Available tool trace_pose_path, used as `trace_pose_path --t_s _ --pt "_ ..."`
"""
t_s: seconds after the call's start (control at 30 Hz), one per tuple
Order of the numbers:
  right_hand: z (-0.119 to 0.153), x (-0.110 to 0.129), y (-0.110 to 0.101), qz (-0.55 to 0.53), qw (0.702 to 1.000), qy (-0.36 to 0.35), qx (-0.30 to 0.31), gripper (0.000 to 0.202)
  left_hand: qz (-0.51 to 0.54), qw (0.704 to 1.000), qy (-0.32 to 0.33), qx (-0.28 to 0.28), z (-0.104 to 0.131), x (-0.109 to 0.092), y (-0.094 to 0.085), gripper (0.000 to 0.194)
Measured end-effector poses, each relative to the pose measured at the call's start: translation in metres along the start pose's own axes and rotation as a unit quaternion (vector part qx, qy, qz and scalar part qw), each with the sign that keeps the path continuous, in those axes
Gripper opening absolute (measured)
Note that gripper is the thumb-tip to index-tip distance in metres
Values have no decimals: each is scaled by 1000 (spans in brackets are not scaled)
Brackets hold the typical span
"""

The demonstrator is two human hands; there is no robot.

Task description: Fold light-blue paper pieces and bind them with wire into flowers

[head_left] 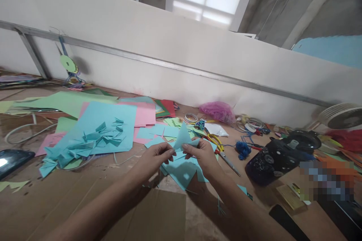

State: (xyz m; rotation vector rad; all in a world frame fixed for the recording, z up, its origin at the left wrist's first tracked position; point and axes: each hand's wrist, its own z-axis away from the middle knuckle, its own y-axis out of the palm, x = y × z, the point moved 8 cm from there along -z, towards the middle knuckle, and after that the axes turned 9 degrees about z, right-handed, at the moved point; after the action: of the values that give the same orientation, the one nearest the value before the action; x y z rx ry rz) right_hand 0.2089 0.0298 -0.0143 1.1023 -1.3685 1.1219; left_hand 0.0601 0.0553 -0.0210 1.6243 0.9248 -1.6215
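Between my two hands is a folded piece of light blue paper point(183, 135), its pointed tip standing up. My left hand point(158, 157) pinches its left lower edge between thumb and fingers. On the other side, my right hand point(203, 155) grips it with the thumb in front. Under the hands lie flat blue paper squares point(181, 175). To the left, several folded blue paper pieces point(97, 137) are heaped on a large blue sheet point(120, 115). Yellow-handled scissors point(215, 141) rest just right of my right hand.
Green sheets point(70, 101) and pink sheets point(145, 115) spread at the back left. A dark phone-like object point(14, 162) lies at the left edge. On the right are blue yarn point(243, 150), a dark jug point(271, 160) and a fan point(343, 116). A white wall panel point(158, 71) bounds the table.
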Motion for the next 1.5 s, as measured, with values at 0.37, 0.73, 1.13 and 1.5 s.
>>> trace_pose_path --t_s 0.37,0.73,1.13,1.5 --pt "0 -2 3 -2 1000 -6 9 26 8 1000 15 -11 -3 5 -2 26" --pt "5 2 12 31 999 -8 35 25 41 999 3 -14 -3 2 2 25" --pt "-6 -9 -2 25 998 31 45 27 9 999 -29 -37 -4 0 -12 28" --pt "-1 -6 9 34 996 30 82 28 -9 998 -60 25 0 8 0 26"
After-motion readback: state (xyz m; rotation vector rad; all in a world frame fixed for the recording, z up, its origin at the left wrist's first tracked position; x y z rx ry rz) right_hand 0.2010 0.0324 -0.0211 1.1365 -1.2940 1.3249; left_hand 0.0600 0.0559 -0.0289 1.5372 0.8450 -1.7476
